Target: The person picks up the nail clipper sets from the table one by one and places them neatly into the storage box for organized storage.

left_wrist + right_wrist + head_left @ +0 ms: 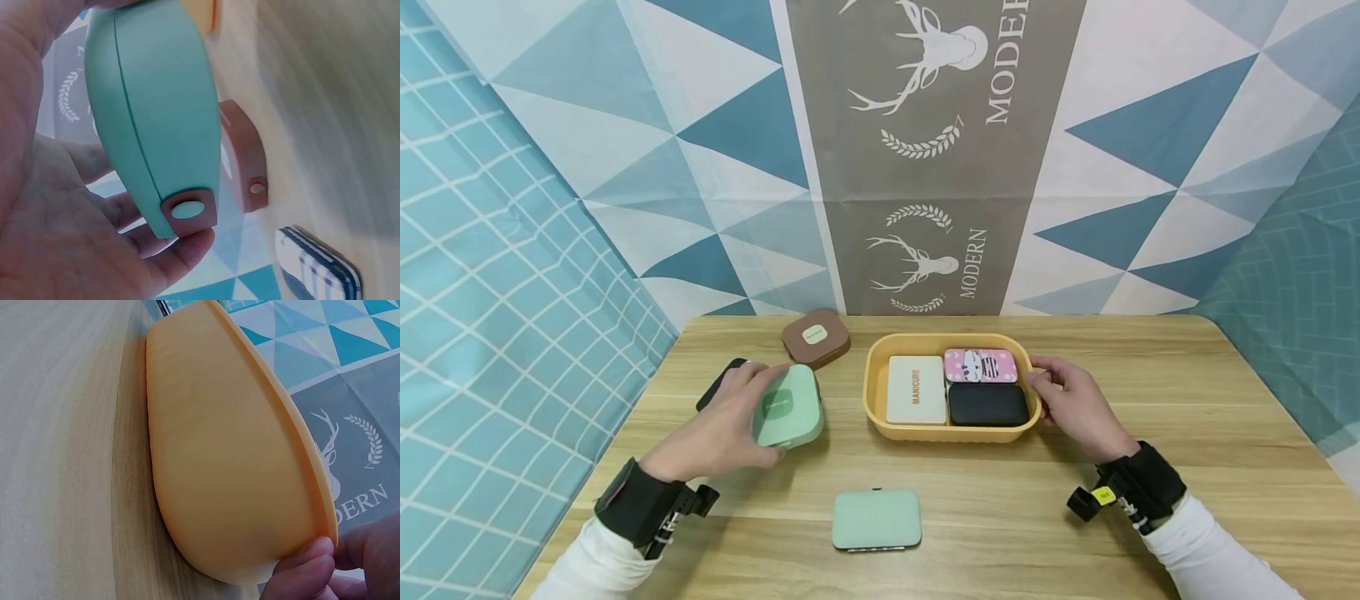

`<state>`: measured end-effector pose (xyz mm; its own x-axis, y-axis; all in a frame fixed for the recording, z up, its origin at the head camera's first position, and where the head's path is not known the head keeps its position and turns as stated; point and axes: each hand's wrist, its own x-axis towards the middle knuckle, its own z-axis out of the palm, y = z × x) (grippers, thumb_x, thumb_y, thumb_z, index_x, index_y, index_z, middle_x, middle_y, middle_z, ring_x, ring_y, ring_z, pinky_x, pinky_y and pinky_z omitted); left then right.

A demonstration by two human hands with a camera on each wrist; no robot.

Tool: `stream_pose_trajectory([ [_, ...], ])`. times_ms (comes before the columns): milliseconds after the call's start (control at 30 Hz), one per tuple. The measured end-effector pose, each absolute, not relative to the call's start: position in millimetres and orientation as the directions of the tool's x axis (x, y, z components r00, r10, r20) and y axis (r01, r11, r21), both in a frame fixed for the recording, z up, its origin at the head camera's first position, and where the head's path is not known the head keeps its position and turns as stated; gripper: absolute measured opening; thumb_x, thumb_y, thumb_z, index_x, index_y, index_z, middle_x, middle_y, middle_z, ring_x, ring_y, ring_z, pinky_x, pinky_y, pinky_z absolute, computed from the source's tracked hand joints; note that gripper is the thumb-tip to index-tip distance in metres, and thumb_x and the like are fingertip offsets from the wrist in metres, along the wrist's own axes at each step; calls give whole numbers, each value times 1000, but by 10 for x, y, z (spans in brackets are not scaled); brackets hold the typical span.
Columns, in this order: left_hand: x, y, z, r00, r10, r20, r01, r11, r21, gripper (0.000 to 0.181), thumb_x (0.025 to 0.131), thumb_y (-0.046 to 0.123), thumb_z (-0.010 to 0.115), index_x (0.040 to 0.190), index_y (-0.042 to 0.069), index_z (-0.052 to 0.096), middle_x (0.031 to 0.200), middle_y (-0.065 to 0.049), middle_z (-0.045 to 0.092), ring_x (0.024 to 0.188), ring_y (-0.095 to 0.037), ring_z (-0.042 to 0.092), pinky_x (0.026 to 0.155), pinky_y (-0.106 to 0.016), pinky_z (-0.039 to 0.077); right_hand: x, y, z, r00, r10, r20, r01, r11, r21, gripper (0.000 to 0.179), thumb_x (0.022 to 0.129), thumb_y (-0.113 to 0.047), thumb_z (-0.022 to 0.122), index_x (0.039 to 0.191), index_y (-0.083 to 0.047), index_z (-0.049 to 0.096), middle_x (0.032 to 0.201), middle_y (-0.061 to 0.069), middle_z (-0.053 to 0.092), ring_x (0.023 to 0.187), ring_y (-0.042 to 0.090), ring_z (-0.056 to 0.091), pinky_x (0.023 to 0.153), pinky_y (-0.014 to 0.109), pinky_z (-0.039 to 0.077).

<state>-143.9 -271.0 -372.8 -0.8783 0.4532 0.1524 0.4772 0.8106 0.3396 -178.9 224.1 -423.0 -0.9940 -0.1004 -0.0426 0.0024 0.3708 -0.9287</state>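
My left hand point(730, 421) grips a mint-green rounded case point(792, 407) by its edges, tilted and raised over the table. In the left wrist view the case point(159, 119) shows a seam and a brown clasp with a green button. At the right end of a yellow basket point(880, 427), my right hand point(1075, 404) pinches the rim between thumb and fingers. Inside the basket lie a white box marked MANICURE point(917, 390), a pink cartoon tin point(980, 366) and a black case point(988, 405). The right wrist view shows the basket's smooth outer wall point(212, 444).
A brown rounded case point(816, 337) lies at the back left. Partly behind my left hand is a dark-edged flat case point(718, 385), its checked face visible in the left wrist view. A flat green case point(876, 519) lies at the front middle of the wooden table point(1000, 517).
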Motion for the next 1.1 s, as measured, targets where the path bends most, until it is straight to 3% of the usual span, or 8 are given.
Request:
stream_pose_trajectory([
  [633, -1563, -2430, -3457, -854, 494, 162, 519, 796, 312, 110, 68, 33, 93, 161, 7, 40, 147, -15, 45, 125, -31, 45, 95, -51, 48, -1780, 2246, -4217, -994, -98, -43, 3, 377, -926, 50, 114, -22, 52, 155, 4, 45, 99, 16, 55, 71, 21, 57, 59, 33, 54],
  [967, -1681, -2191, -3378, -825, 540, 169, 565, 772, 291, 108, 66, 33, 91, 159, 8, 42, 157, -15, 39, 138, -34, 39, 98, -53, 48, -1771, 2245, -4217, -995, -93, -47, 7, 388, -921, 51, 114, -24, 52, 156, 3, 44, 101, 16, 55, 71, 22, 58, 59, 31, 54],
  [1100, -1736, -2110, -3381, -805, 565, 179, 592, 754, 285, 109, 66, 33, 91, 160, 8, 42, 153, -12, 42, 141, -32, 36, 98, -51, 49, -1775, 2244, -4220, -994, -99, -47, 6, 382, -924, 51, 114, -24, 52, 156, 4, 44, 101, 16, 55, 71, 22, 57, 59, 32, 54],
])
